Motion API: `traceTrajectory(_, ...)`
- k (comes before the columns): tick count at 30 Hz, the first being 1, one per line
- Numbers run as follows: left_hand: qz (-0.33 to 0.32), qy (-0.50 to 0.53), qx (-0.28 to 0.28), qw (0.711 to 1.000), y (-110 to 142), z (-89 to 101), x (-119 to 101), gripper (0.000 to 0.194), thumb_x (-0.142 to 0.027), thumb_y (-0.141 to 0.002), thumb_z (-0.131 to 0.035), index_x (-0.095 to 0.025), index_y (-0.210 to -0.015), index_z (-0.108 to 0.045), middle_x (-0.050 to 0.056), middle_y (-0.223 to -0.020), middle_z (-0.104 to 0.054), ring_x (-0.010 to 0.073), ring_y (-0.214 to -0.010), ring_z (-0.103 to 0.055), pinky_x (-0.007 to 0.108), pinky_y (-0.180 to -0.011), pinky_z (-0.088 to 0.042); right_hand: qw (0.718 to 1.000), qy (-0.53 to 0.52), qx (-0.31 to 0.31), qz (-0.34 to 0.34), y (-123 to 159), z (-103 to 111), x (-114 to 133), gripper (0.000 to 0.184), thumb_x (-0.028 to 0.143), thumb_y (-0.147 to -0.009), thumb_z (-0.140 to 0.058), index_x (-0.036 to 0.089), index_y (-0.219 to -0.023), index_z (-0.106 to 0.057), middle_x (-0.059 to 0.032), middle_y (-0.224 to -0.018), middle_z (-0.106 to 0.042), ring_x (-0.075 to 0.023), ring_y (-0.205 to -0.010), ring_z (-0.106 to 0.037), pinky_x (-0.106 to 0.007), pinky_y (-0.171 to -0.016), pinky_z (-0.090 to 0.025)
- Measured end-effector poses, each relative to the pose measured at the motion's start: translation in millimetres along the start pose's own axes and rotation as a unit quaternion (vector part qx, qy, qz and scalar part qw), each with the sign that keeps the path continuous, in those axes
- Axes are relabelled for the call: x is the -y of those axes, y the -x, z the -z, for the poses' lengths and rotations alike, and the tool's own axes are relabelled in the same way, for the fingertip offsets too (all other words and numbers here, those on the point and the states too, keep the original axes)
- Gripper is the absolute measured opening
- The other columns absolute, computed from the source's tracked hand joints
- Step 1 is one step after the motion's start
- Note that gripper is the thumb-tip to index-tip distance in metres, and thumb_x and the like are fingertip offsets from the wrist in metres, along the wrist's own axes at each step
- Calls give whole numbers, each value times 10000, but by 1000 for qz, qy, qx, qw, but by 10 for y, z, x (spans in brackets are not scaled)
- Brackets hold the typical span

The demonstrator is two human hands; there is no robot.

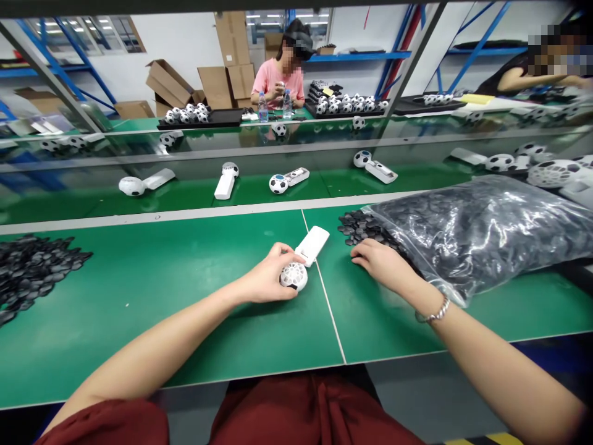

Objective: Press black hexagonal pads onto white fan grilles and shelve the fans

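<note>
My left hand (pixel 271 278) is closed round a white soccer-ball-shaped shell (pixel 293 276) with open cut-outs and one black patch low on its side. A white rectangular handle (pixel 313 245) joins the ball and points away to the upper right, lying on the green table. My right hand (pixel 380 264) is just in front of a small heap of black patches (pixel 359 227), its fingers curled and drawn together. Whether a patch is between those fingertips I cannot make out. The heap spills from the mouth of a clear plastic bag (pixel 491 228) full of black patches.
More black patches (pixel 37 269) are heaped at the left. Beyond a pale rail (pixel 204 213), several ball-and-handle units lie on a green belt (pixel 189 191). Across it sits a person in pink (pixel 282 80), beside a tray of patched balls (pixel 347 106). Another person (pixel 514 77) works at far right.
</note>
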State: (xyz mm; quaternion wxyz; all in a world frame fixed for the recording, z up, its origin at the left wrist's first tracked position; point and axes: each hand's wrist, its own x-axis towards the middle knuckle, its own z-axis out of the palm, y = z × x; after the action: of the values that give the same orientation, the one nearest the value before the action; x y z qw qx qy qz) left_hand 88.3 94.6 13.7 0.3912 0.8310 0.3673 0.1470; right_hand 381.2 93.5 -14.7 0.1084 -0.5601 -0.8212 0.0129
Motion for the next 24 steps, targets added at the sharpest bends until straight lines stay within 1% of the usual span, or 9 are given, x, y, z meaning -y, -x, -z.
traceTrajectory(3, -19, -5, 61, 998, 30, 122, 19, 577, -130, -617, -604, -238, -1174, -498, 62, -1143, -392, 232, -1068, -475, 390, -956, -405, 999, -23, -22, 10, 23, 70, 84, 134, 190, -831, -483, 190, -777, -606, -66, -880, -572, -187, -726, -581, -320, -658, -482)
traceTrajectory(5, -19, -9, 71, 997, 45, 140, 16, 583, -148, -625, -623, -230, -1187, -491, 68, -1152, -410, 233, -1064, -480, 389, -946, -409, 996, -75, -47, 16, 29, 128, 179, 122, 217, -832, -491, 192, -783, -601, -60, -853, -580, -186, -731, -576, -323, -669, -482)
traceTrajectory(7, -8, -17, 39, 999, 53, 104, 6, 586, -226, -630, -674, -205, -1185, -488, 83, -1153, -427, 246, -1066, -480, 405, -957, -395, 988, -142, -62, 9, 31, 174, 308, 103, 244, -823, -514, 191, -839, -600, -49, -802, -595, -176, -692, -568, -318, -653, -485)
traceTrajectory(10, 4, -43, -20, 999, 54, 31, -3, 594, -305, -625, -710, -165, -1160, -496, 101, -1125, -480, 262, -1057, -488, 418, -953, -388, 969, -243, -40, 0, 38, 197, 529, 168, 257, -807, -536, 185, -947, -592, -47, -809, -613, -167, -678, -568, -305, -632, -493)
traceTrajectory(12, 3, -53, -30, 998, 55, 18, 3, 577, -288, -632, -702, -154, -1153, -493, 101, -1127, -509, 262, -1053, -498, 409, -940, -395, 952, -307, -10, 8, 47, 188, 660, 158, 265, -803, -549, 186, -936, -580, -44, -828, -619, -168, -718, -579, -299, -658, -498)
traceTrajectory(14, -4, -50, -21, 999, 59, 36, 18, 574, -262, -636, -694, -155, -1160, -486, 95, -1152, -518, 254, -1059, -502, 391, -934, -398, 939, -343, 8, 24, 51, 173, 758, 100, 270, -807, -561, 191, -868, -572, -34, -820, -622, -164, -740, -579, -296, -684, -493)
traceTrajectory(17, -26, -39, -4, 999, 66, 74, 42, 552, -216, -651, -661, -173, -1170, -478, 79, -1182, -517, 232, -1078, -498, 362, -941, -393, 937, -338, 9, 87, 31, 153, 843, 60, 232, -835, -545, 191, -840, -589, -29, -834, -621, -158, -788, -567, -293, -734, -468)
traceTrajectory(21, -41, -31, 0, 999, 61, 73, 54, 527, -184, -655, -620, -179, -1162, -478, 74, -1176, -514, 217, -1081, -496, 350, -954, -387, 934, -310, 1, 177, -34, 121, 908, 109, 178, -864, -511, 185, -905, -612, -42, -879, -617, -156, -847, -554, -294, -772, -449)
traceTrajectory(24, -38, -30, -7, 999, 53, 51, 51, 528, -175, -643, -611, -167, -1154, -476, 83, -1159, -517, 219, -1063, -504, 352, -942, -399, 933, -301, -2, 198, -86, 88, 967, 88, 175, -855, -531, 179, -887, -613, -44, -858, -626, -161, -813, -559, -301, -750, -455)
